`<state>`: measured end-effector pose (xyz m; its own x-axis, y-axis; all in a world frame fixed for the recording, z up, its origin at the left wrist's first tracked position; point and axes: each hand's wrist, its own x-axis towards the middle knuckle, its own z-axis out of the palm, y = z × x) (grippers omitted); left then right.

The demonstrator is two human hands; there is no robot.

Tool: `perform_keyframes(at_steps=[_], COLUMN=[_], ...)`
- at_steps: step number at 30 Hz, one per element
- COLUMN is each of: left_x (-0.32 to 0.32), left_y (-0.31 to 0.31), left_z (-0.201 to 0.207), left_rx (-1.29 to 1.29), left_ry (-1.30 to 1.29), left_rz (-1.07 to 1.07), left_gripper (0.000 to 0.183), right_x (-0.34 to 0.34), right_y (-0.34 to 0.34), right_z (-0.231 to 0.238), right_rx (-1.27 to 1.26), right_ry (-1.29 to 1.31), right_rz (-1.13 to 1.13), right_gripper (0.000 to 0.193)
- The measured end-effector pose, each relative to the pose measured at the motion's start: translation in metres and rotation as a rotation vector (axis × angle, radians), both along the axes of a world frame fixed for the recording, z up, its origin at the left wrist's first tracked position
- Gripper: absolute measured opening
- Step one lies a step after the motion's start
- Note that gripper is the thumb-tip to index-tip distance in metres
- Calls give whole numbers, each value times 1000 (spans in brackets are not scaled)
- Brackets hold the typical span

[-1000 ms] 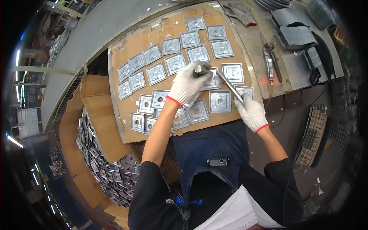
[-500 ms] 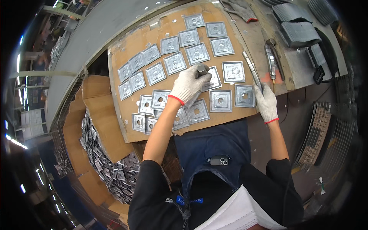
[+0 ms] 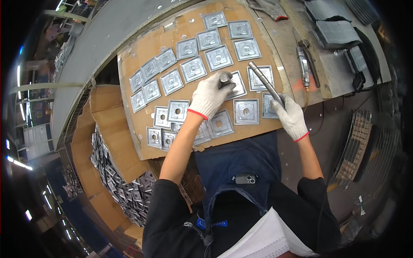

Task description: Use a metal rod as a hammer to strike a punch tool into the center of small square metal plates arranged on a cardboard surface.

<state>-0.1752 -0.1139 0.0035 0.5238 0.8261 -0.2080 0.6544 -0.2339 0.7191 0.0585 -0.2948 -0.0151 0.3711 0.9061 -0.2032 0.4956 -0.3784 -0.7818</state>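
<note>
Several square metal plates with open centre holes lie along the near edge of the worktop, toward its left corner, some overlapping on a cardboard sheet. Near the right end of that edge, the gloved right hand is wrapped round a long metal bar, its free end slanting up and leftward. The gloved left hand, farther in from the edge, pinches a short, thick metal peg with its top exposed.

From here, a poorly aimed swing of the bar could catch the left fingers, since they wrap close below the peg's top. A tilted peg could also skid and mark or shift the metal beneath, as nothing visible clamps it.

The partly covered plate lies under the left hand's fingers and to the left of the right hand; whether the peg's lower end touches it is hidden. One more plate lies below the bar's free end. Beyond both hands, rows of plates spread toward the far edge, and a spare glove rests near the far side, right of the cardboard.
</note>
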Motion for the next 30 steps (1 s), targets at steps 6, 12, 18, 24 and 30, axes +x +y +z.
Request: perform_keyframes(at_steps=[6,12,18,24,30], left_x=[7,1,7,0,-2], left_y=[17,14,15,14,9], left_z=[0,-2,1,-2,15], left_rx=[18,25,48,34,-33], left_ry=[88,79,86,2,-87], left_rz=[-28,-31,-37,-17,-54], left_gripper=[36,44,47,40,35], right_x=[-18,-44,-46,-39,-31], right_y=[22,47,69,67,17], right_z=[33,105,92,102,36], right_rx=[16,191,128,-52,-54], right_ry=[-34,-33,-198,-304,-252], right_rz=[81,191,298,277,149], right_gripper=[40,39,41,45,42])
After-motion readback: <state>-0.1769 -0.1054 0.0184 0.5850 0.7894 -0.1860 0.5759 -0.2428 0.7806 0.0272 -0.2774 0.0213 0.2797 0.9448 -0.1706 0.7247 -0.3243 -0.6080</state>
